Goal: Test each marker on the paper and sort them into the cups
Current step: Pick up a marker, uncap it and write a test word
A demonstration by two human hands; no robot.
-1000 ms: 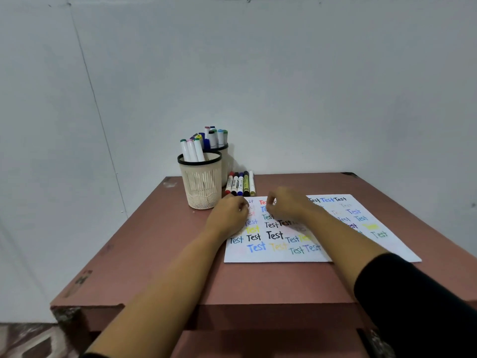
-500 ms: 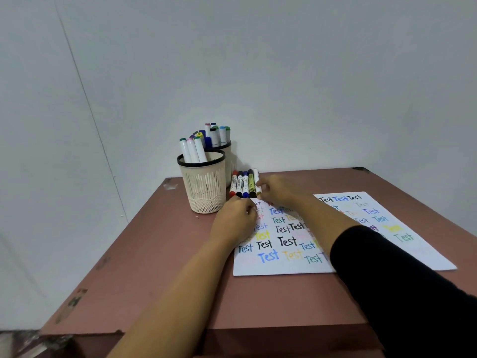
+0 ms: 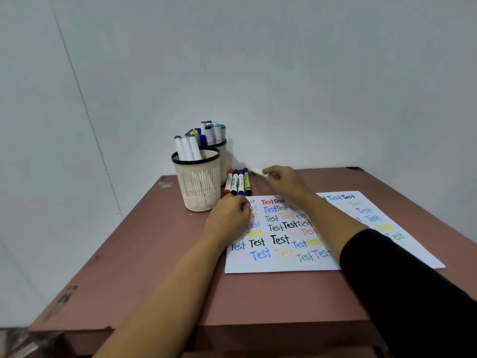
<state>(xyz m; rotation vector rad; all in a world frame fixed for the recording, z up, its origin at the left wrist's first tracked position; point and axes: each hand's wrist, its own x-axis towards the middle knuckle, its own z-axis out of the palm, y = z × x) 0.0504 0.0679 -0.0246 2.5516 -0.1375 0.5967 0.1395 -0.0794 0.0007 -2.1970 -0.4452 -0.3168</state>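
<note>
My right hand (image 3: pixel 282 180) pinches a white marker (image 3: pixel 256 171) and holds it just above the table, right of the marker row. That row (image 3: pixel 238 182) lies flat beside the cups: red, black, blue and a yellow-green one. My left hand (image 3: pixel 230 217) rests with curled fingers on the left edge of the white paper (image 3: pixel 284 264), which is covered with coloured "Test" words. A cream mesh cup (image 3: pixel 200 188) with a black rim holds three white markers. A second cup (image 3: pixel 224 156) behind it holds several more.
The brown table (image 3: pixel 160 267) stands against a grey wall; its front edge is near the bottom of the view. The cups stand at the table's far left corner area. My right arm's black sleeve (image 3: pixel 407 285) crosses the paper's lower right.
My right hand reached up to the marker row, took the white marker at its right end and lifted it off to the right. My left hand stayed on the paper's edge.
</note>
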